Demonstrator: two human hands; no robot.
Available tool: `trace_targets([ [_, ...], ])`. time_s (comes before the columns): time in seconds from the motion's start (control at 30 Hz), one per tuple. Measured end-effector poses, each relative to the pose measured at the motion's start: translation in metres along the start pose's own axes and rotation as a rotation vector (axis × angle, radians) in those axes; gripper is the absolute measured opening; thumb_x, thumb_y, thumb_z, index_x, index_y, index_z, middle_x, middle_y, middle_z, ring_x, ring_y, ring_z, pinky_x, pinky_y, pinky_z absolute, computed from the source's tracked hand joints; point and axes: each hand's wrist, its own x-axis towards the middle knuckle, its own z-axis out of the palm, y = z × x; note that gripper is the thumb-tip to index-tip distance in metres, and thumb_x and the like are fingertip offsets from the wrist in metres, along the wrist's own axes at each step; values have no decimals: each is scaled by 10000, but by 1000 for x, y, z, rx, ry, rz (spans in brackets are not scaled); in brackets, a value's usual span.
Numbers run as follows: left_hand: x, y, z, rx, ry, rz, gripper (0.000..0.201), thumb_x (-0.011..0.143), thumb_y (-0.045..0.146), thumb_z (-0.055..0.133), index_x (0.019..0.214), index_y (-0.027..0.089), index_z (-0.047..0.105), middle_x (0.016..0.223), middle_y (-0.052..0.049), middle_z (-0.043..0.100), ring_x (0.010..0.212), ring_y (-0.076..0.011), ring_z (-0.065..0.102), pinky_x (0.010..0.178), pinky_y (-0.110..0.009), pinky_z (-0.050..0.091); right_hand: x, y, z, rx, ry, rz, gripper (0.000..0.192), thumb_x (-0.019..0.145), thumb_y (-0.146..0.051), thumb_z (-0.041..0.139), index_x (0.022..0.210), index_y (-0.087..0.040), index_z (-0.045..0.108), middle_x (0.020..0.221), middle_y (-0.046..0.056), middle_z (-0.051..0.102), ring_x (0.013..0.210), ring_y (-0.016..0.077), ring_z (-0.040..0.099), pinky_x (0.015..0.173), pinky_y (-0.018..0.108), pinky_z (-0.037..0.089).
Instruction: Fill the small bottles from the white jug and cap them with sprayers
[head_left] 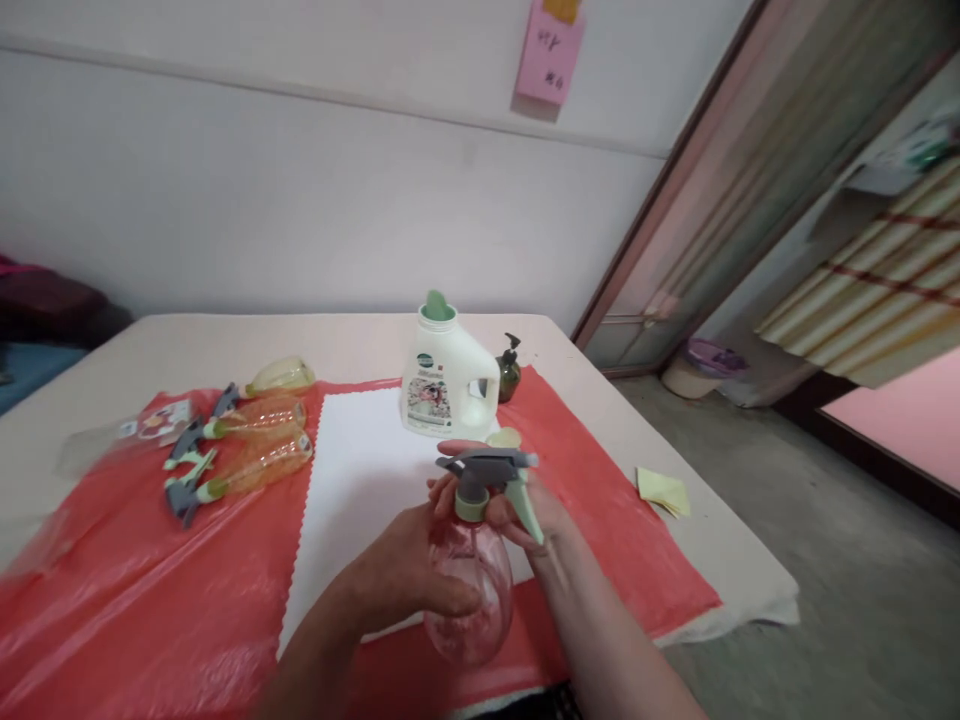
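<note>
From where I stand, the person at the table has both hands on 1 round-bodied, clear pinkish spray bottle (476, 562), held upright above the near side of a white sheet with a scalloped edge (349, 470). The left hand (401, 565) is wrapped round the belly, thumb laid across its near face, probably to stop the slippery-looking body from turning. The right hand (546, 515) comes from behind, closed about the green collar (472, 505) below the grey trigger head (487, 468); most of its fingers are hidden, so I cannot tell how hard they press.

A white plastic jug with a looped handle (431, 385) stands just beyond the hands, handle to the right, presumably within easy reach. A dark green pump bottle (508, 375) sits behind it, to the right. Over on the left, 2 clear orange spray bottles (262, 465) and 1 pale yellow bottle (283, 374) lie side by side, out of the way, I'd say.

Glossy red plastic sheeting (225, 590) underlies the work. There's room leftward between the left hand and the lying bottles, and rightward too before the table's edge; farther in, the jug limits movement. Nearest the body, the table's edge is close.
</note>
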Motion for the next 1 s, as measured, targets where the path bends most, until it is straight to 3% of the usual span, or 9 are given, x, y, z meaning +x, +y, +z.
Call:
trace_targets([
  [0.2, 2, 2, 2, -56, 10, -64, 524, 637, 220, 781, 1142, 176, 647, 1010, -45, 709, 893, -230, 633, 793, -335, 501, 9, 5, 7, 62, 136, 6, 712, 527, -176, 884, 1198, -242, 655, 935, 38, 749, 845, 189, 697, 720, 290, 542],
  [0.33, 7, -3, 3, -155, 91, 65, 665, 603, 277, 842, 1210, 208, 580, 1178, -97, 664, 1093, -305, 622, 925, -400, 495, 10, 0, 10, 91, 209, -24, 657, 537, -113, 835, 1160, -219, 657, 884, 22, 743, 750, 164, 688, 653, 260, 527],
  [0.47, 14, -16, 8, -193, 303, 85, 733, 590, 315, 860, 1242, 256, 528, 1300, -114, 608, 1195, -325, 586, 962, -420, 484, 9, -16, 8, 168, 471, -170, 623, 517, -150, 879, 1097, -187, 656, 808, 19, 736, 685, 140, 664, 654, 249, 514],
  [0.57, 18, -17, 14, -173, 372, 11, 809, 535, 318, 876, 1253, 248, 510, 1203, -108, 656, 1066, -306, 644, 886, -406, 512, 5, -28, 8, 215, 621, -287, 602, 532, -184, 902, 1084, -167, 664, 811, 18, 733, 719, 123, 657, 707, 234, 505],
  [0.7, 16, -8, 19, -226, 322, -3, 716, 529, 428, 875, 1150, 212, 592, 1029, -100, 707, 927, -300, 673, 799, -388, 524, -4, -36, 10, 191, 474, -205, 471, 633, -281, 876, 1048, -136, 707, 877, 58, 747, 770, 130, 668, 772, 249, 504],
  [0.77, 14, -5, 19, -282, 262, -27, 725, 522, 491, 878, 1142, 210, 626, 1050, -122, 712, 941, -328, 677, 782, -400, 527, -10, -39, 9, 149, 334, -182, 456, 642, -343, 873, 1012, -122, 725, 921, 92, 751, 826, 159, 681, 815, 279, 507],
  [0.83, 14, -6, 18, -333, 263, -31, 772, 523, 534, 873, 1184, 223, 625, 1162, -145, 693, 1006, -353, 672, 806, -420, 530, -16, -44, 5, 113, 308, -214, 478, 607, -370, 891, 991, -133, 735, 930, 92, 754, 846, 177, 688, 849, 306, 510],
  [0.9, 17, -11, 15, -332, 378, -29, 803, 525, 545, 874, 1214, 236, 602, 1271, -158, 652, 1074, -354, 659, 858, -431, 522, -23, -53, -5, 57, 434, -292, 480, 602, -391, 892, 992, -160, 735, 927, 71, 753, 847, 179, 689, 880, 329, 511],
  [1.0, 24, -17, 5, -226, 631, -81, 764, 548, 543, 870, 1185, 220, 600, 1286, -170, 643, 1091, -323, 660, 909, -434, 503, -31, -70, -36, -199, 844, -478, 440, 667, -445, 831, 998, -181, 716, 945, 63, 740, 852, 188, 678, 872, 363, 516],
])
